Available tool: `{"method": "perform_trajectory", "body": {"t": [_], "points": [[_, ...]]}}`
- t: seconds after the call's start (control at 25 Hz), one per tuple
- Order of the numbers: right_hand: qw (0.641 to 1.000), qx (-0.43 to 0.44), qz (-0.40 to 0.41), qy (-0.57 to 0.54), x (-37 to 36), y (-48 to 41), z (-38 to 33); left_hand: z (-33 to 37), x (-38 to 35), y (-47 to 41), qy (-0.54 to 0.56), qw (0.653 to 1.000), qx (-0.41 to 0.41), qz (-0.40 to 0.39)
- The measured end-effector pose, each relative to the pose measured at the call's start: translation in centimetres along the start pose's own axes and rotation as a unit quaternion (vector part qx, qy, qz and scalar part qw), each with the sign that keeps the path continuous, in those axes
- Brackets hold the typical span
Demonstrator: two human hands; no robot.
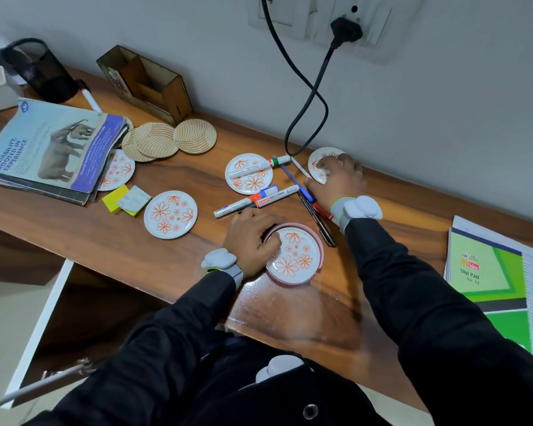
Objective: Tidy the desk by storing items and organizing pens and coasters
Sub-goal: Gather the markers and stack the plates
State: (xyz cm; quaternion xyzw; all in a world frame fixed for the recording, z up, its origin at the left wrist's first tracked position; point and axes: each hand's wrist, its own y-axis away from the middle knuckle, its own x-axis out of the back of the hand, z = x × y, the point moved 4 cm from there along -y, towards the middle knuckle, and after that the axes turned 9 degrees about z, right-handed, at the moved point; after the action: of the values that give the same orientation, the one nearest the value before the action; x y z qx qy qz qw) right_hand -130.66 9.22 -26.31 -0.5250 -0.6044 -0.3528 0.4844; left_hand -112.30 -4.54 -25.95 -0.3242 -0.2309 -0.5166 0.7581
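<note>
Left hand (pixel 251 238): grips coaster stack's (pixel 296 256) 9 o'clock rim.
Right hand (pixel 336 179): clasps far coaster (pixel 328 153), 1 o'clock.
Advice: lift over pens (pixel 319 224); land it centred.

Markers (pixel 256 200) lie between two floral coasters (pixel 170 214) and (pixel 248 173)

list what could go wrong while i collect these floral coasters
The right hand grips the wall coaster beside the black cable; lifting could snag it. A marker lies across the middle coaster; lifting that coaster may roll it off. The right wrist hovers over the pens and could drag them.
</note>
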Motion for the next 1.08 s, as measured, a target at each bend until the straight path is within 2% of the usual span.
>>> {"method": "perform_trajectory", "body": {"t": [0.24,0.4,0.52,0.68,1.08], "points": [[0.999,0.005,0.015,-0.031,0.9,0.6,1.4,0.0,0.0,0.0,-0.007,1.0,0.006,-0.008],[0.995,-0.023,0.044,-0.087,3.2,3.2,2.0,0.2,0.0,0.0,-0.001,1.0,0.008,-0.007],[0.984,0.034,0.08,-0.157,5.5,8.1,1.3,0.3,0.0,0.1,0.001,1.0,0.004,-0.01],[0.969,0.141,0.025,-0.204,5.6,16.5,-0.8,0.0,0.0,0.3,0.011,1.0,0.007,-0.017],[0.978,0.166,-0.048,-0.12,3.7,20.3,-0.5,-0.5,0.0,0.3,0.011,1.0,0.001,-0.026]]}}
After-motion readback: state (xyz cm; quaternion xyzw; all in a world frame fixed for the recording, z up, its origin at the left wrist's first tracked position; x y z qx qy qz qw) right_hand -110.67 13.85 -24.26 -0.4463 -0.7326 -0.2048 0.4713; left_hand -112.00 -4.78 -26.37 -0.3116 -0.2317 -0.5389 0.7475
